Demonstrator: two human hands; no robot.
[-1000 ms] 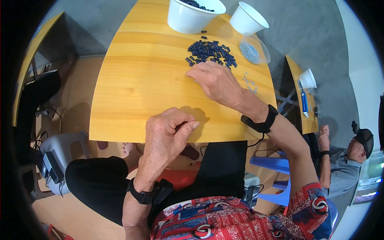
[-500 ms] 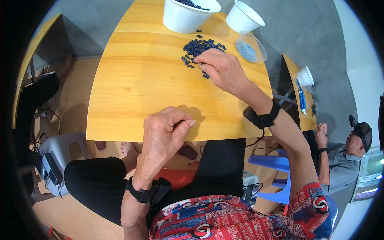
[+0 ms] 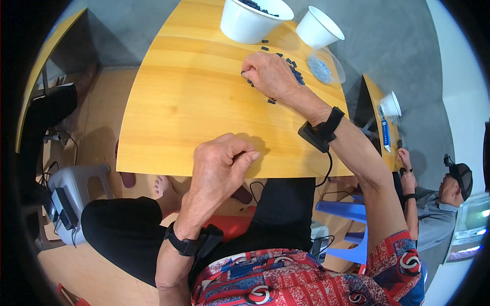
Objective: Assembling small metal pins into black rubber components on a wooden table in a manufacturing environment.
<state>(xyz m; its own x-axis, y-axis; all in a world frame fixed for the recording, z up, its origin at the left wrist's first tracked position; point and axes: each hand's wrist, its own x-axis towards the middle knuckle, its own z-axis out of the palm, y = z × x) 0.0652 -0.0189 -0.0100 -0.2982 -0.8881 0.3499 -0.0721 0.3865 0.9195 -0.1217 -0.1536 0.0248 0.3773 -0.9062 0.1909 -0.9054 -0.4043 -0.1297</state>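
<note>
My right hand (image 3: 269, 76) hangs over a pile of small black cylindrical pieces (image 3: 298, 78) and hides much of it. Its fingers are pinched, and a bit of a black piece (image 3: 243, 75) shows at the fingertips. Close to the table's front edge, my left hand (image 3: 222, 162) is closed, thumb pressed to the curled fingers; what lies inside, if anything, is hidden. One loose black piece (image 3: 271, 101) lies on the near side of the right wrist, and others are scattered beyond the knuckles.
A white tub (image 3: 250, 23) with more black pieces stands at the table's (image 3: 173, 102) far side. Right of it are another white tub (image 3: 320, 28) and a clear lid (image 3: 320, 69) holding small pale bits. Another person (image 3: 439, 209) sits by a second table at the right.
My right hand has shifted left and slightly farther away, covering more of the pile. The left hand keeps its closed shape near the front edge. The view has shifted a little.
</note>
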